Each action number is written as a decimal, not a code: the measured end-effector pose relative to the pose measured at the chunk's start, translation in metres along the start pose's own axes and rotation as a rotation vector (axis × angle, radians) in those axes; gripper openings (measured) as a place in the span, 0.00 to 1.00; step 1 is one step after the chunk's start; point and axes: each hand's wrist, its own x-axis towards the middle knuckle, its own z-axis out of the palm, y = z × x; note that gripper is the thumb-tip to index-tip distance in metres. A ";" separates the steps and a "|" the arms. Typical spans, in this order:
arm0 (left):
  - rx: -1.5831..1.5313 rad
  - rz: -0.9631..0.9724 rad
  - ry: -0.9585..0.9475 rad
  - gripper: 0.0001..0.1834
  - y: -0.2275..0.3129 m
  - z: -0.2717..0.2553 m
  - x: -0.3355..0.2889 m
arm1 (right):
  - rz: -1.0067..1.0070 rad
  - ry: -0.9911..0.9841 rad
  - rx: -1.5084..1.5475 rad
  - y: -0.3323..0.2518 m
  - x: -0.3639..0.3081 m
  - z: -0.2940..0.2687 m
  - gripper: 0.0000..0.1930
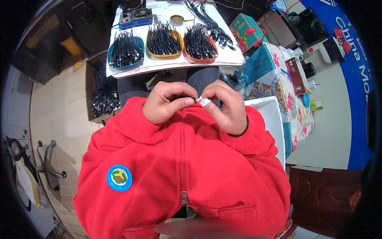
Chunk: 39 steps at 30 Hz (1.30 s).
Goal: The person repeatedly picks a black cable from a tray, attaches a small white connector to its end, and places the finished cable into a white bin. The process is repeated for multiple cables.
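Note:
In front of my red jacket, both hands meet at chest height with their fingertips almost touching. My left hand (pixel 169 102) is closed in a pinch on the end of a thin black cable (pixel 188 97). Most of that cable is hidden by the fingers. Thumb and forefinger of my right hand (pixel 227 107) are pressed together around a small crumpled white piece (pixel 204 102), which looks like tissue or tape. A short bit of wire seems to show between the two hands, too small to make out clearly.
Bundles of black cables fill a blue tray (pixel 140 63), a yellow tray (pixel 181 49) and an orange tray (pixel 211 59) on the white table (pixel 159 67). Behind them stands a blue device (pixel 136 20) beside a round tin (pixel 176 19). Loose cables (pixel 213 26) lie at right; a cable-filled box (pixel 90 95) is on the floor.

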 end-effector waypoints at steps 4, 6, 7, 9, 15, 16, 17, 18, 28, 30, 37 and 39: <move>-0.244 -0.039 -0.044 0.06 -0.005 -0.002 0.001 | 0.536 -0.166 0.814 0.006 0.000 -0.003 0.06; -0.648 -0.136 -0.120 0.06 -0.007 -0.005 0.003 | 0.285 -0.098 0.603 0.011 0.005 -0.006 0.05; -0.759 -0.172 -0.116 0.06 -0.009 -0.004 0.003 | 0.141 -0.037 0.436 0.014 0.009 -0.007 0.05; -0.944 -0.241 -0.153 0.07 -0.012 -0.005 0.005 | -0.047 0.038 0.266 0.016 0.016 -0.008 0.08; -1.167 -0.340 -0.209 0.08 -0.018 -0.004 0.010 | -0.410 0.105 0.004 0.019 0.037 -0.001 0.12; -1.143 -0.327 -0.191 0.08 -0.017 -0.004 0.011 | -0.403 0.116 -0.029 0.018 0.037 0.001 0.11; -1.123 -0.310 -0.175 0.08 -0.015 -0.004 0.011 | -0.407 0.143 -0.063 0.018 0.037 0.004 0.09; -1.104 -0.289 -0.169 0.08 -0.013 -0.004 0.013 | -0.387 0.186 -0.048 0.018 0.037 0.006 0.08; -0.135 -0.035 0.176 0.08 0.015 -0.018 0.018 | -0.183 0.187 0.121 0.035 0.046 0.012 0.10; -0.145 -0.071 0.166 0.08 0.015 -0.024 0.022 | -0.275 0.174 0.055 0.038 0.054 0.003 0.13; -0.173 -0.142 0.221 0.08 0.010 -0.036 0.033 | -0.350 0.199 -0.098 0.046 0.080 0.008 0.12; -0.126 -0.112 0.244 0.08 0.008 -0.039 0.035 | -0.337 0.226 -0.068 0.053 0.085 0.013 0.11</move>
